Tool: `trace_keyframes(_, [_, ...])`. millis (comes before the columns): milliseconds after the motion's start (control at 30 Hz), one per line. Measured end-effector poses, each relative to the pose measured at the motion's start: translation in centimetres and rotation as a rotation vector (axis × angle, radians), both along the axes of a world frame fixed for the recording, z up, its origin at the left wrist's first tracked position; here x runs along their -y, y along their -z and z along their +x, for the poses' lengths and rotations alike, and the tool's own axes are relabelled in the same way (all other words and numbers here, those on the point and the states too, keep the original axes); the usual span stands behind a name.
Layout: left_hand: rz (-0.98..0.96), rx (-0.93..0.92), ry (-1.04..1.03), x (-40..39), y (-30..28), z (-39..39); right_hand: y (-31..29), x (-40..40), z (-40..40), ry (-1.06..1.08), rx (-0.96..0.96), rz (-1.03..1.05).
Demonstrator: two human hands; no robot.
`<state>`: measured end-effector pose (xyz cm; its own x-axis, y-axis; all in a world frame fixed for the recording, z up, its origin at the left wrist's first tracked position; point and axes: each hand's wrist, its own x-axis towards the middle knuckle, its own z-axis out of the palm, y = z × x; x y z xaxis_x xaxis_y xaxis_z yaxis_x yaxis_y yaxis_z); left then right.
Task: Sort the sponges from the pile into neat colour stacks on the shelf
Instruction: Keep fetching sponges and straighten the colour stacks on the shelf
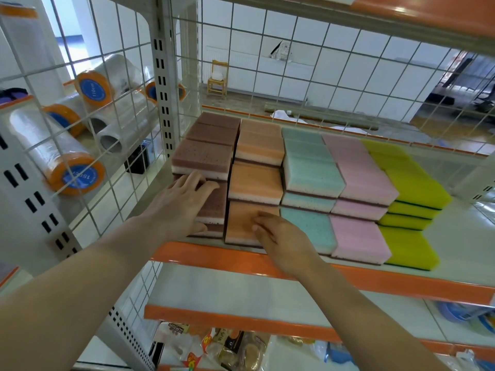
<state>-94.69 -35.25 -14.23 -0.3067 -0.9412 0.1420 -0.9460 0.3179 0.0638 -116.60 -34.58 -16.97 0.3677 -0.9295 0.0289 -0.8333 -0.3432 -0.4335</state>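
Sponges stand on the white shelf point(460, 236) in colour rows: brown sponges point(203, 153) at the left, then orange sponges point(254, 180), teal sponges point(312, 172), pink sponges point(361, 175) and yellow-green sponges point(412, 180). My left hand point(179, 204) lies flat with straight fingers on the front brown stack, thumb at its front side. My right hand point(278, 236) rests on the front orange sponge point(241, 223), fingertips pressing its top, fingers slightly bent. Neither hand lifts a sponge.
A wire grid panel point(112, 145) walls the shelf's left side, with plastic film rolls point(67, 167) behind it. An orange shelf lip point(214, 257) runs along the front. A lower shelf point(241, 295) and packaged goods point(235, 349) lie below. Another shelf board point(401, 12) hangs overhead.
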Motion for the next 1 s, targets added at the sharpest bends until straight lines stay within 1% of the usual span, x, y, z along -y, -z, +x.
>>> trace_keyframes(267, [0.015,-0.024,0.052,0.3,0.1,0.2,-0.1,-0.1,0.1,-0.006,-0.008,-0.021])
trace_keyframes(433, [0.019,-0.052,0.053,0.3,0.3,0.2,-0.2,-0.1,0.2,-0.002,-0.02,-0.032])
trace_keyframes(767, [0.029,-0.039,0.035,0.3,0.5,0.1,-0.9,-0.5,0.5,-0.004,-0.033,-0.039])
trace_keyframes(900, [0.029,-0.005,0.025,0.0,0.1,-0.5,-0.8,-0.7,0.0,0.034,-0.052,-0.065])
trace_keyframes(1000, [0.041,-0.02,0.063,-0.4,-0.4,-1.8,-1.0,-1.0,-1.0,0.067,-0.076,-0.067])
